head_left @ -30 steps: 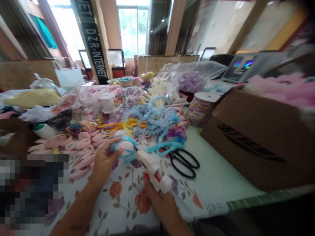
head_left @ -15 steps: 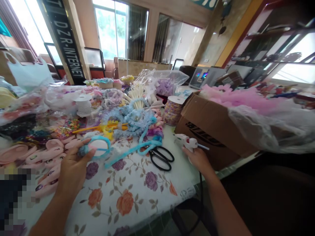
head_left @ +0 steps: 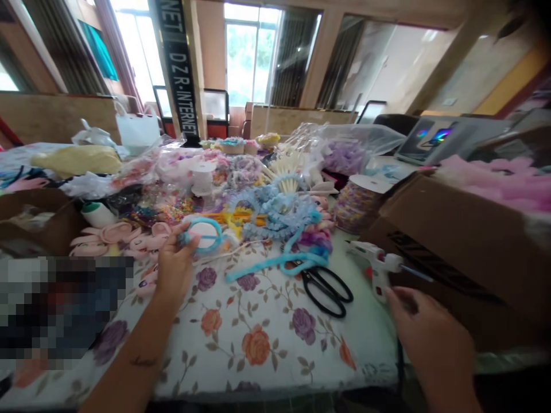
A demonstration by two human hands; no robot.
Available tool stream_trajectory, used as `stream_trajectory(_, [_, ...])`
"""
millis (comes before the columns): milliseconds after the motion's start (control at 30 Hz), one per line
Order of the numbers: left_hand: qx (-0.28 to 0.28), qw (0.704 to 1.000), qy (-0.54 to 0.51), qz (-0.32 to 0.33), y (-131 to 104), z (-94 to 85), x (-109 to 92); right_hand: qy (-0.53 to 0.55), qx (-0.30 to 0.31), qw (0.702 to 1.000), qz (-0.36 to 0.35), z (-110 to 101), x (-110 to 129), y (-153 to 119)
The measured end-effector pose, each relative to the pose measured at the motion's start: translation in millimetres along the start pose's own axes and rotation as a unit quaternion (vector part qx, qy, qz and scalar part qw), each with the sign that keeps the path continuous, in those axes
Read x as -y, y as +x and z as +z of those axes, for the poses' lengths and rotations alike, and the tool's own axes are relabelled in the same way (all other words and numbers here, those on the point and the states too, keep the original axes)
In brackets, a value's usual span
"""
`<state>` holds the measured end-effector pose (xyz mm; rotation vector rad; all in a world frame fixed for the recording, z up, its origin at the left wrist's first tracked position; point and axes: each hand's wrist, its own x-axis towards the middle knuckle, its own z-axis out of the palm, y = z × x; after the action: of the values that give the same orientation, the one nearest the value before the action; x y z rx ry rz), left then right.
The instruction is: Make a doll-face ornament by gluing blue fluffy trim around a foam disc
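Away from the round piece point(head_left: 205, 230) and over beside the brown box point(head_left: 434, 235) has gone the glue gun point(head_left: 379, 258), its nozzle pointing left over the bare part of the surface point(head_left: 368, 338), probably to spare the flowered cloth point(head_left: 228, 307) from drips. At the gun's handle is the right hand point(head_left: 430, 324), fingers curled; whether they grip or merely touch, I cannot tell. The left hand point(head_left: 174, 255) is clamped on the round piece at one edge, which seems to leave its white face and blue rim uncovered. Next to the scissors point(head_left: 329, 291), a fuzzy blue strip point(head_left: 258, 265) trails leftward, perhaps for easy reach.
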<state>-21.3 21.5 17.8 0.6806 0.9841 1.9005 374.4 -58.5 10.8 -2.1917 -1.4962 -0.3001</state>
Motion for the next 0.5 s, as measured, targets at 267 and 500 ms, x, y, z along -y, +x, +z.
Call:
stream_trajectory(267, [0.063, 0.976, 0.194, 0.082, 0, -8.3, 6, 0.248, 0.223, 0.825, -0.457, 17, 178, -20])
stream_trajectory(500, [0.06, 0.963, 0.239, 0.108, 3, -11.8, 9, 0.163, 0.224, 0.787, -0.55, 64, 232, -19])
